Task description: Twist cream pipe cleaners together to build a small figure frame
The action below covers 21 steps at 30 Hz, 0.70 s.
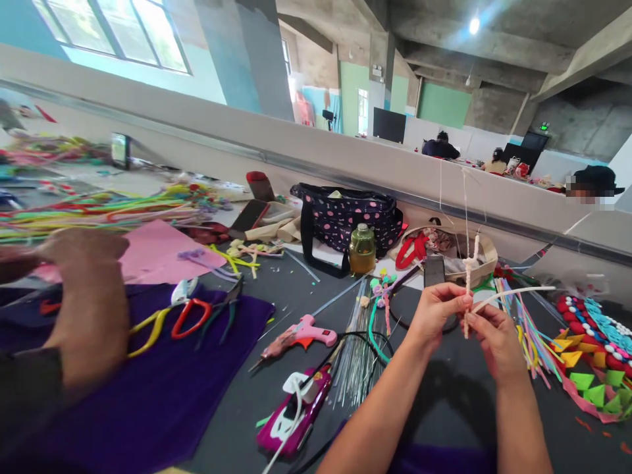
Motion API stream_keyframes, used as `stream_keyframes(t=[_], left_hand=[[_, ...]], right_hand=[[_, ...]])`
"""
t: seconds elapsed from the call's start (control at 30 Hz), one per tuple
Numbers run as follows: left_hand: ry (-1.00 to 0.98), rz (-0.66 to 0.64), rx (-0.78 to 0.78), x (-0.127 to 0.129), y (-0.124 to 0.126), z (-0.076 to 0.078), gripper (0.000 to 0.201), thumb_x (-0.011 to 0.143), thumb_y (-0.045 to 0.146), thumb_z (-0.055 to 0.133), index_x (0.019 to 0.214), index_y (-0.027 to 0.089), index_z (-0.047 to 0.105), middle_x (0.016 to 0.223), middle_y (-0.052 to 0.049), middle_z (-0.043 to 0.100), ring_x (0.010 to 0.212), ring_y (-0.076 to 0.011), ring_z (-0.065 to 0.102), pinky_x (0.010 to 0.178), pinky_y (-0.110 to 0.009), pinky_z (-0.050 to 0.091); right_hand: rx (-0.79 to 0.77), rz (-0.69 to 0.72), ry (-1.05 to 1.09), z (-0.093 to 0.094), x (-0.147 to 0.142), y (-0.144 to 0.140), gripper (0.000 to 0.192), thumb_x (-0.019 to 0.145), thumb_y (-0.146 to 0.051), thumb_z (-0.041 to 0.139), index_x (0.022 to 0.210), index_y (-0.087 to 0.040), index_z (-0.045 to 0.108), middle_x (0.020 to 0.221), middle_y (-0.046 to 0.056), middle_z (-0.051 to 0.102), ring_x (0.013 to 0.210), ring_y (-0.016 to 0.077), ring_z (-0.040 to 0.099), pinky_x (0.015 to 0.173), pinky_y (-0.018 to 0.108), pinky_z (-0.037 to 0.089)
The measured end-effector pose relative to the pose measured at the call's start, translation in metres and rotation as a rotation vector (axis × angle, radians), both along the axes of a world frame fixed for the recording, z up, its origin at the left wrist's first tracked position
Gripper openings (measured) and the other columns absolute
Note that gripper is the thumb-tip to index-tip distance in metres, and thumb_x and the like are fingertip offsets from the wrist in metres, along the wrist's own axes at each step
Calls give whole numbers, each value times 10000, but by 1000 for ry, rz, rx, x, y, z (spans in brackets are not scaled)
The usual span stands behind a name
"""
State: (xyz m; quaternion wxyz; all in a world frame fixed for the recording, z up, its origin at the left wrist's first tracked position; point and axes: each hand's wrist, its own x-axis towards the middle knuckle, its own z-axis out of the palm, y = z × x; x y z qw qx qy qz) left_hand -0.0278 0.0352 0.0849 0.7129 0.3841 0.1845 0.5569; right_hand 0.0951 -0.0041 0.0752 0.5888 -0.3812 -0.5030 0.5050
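Note:
My left hand (437,308) and my right hand (496,339) meet above the dark table (434,395), both pinching a white pipe cleaner (470,273). Its twisted part stands upright between my fingertips, and a loose end curves off to the right. A thin white thread runs up from its top. Below and left of my hands lie a bundle of thin metal wires (356,349), a pink glue gun (303,334) and a magenta glue gun (296,411).
A co-worker's arm (83,309) rests at the left over purple felt (148,388) with scissors and pliers (190,315). A polka-dot bag (345,217), a yellow bottle (362,249), coloured pipe cleaners (99,207) and a beaded, triangle-trimmed piece (592,359) surround my hands. People sit beyond the partition.

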Motion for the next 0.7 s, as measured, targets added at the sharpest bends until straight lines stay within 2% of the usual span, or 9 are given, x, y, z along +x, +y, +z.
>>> stream_keyframes(t=[0.13,0.27,0.37,0.47,0.5,0.6,0.7], left_hand=[[-33,-61,-90,-1,6,-6,295,511,269,844,671,109,655,577,-10,625,439,-83,513,404,-190,388],[-26,-91,-122,1,8,-9,335,495,302,851,679,106,651,574,-9,612,425,-87,504,396,-201,381],[26,-11,-52,3,9,-8,351,551,356,823,742,106,667,598,-9,610,460,-82,500,449,-208,392],[159,107,52,2,12,-9,351,603,395,788,771,108,676,636,-12,617,526,-76,495,507,-195,373],[217,116,86,2,13,-10,341,605,399,784,740,106,672,627,-10,611,533,-74,484,507,-190,355],[377,17,172,-1,14,-12,341,573,404,797,648,107,647,581,-6,595,521,-76,462,504,-194,328],[461,42,234,-2,12,-10,334,535,384,817,643,114,653,607,-13,621,544,-87,479,536,-203,348]], right_hand=[[-96,68,162,-6,-6,6,87,707,-243,720,694,-170,676,609,4,611,542,103,497,526,227,388],[-107,85,187,-10,-9,10,81,719,-237,713,707,-167,673,583,-13,577,520,84,462,509,211,364],[-41,-39,156,-11,-9,13,96,723,-244,713,700,-170,656,602,-17,570,545,88,468,522,215,367],[9,-202,122,-12,-7,15,128,714,-273,721,714,-174,639,601,-22,564,538,92,462,499,216,351],[24,-251,112,-13,-5,16,142,709,-285,724,721,-173,636,595,-25,557,526,91,453,486,215,342],[40,-367,90,-14,-1,18,187,685,-310,741,742,-171,629,626,-21,560,529,92,454,467,209,333],[16,-416,70,-14,1,19,230,656,-329,757,763,-174,626,701,-1,587,582,115,503,489,218,369]])
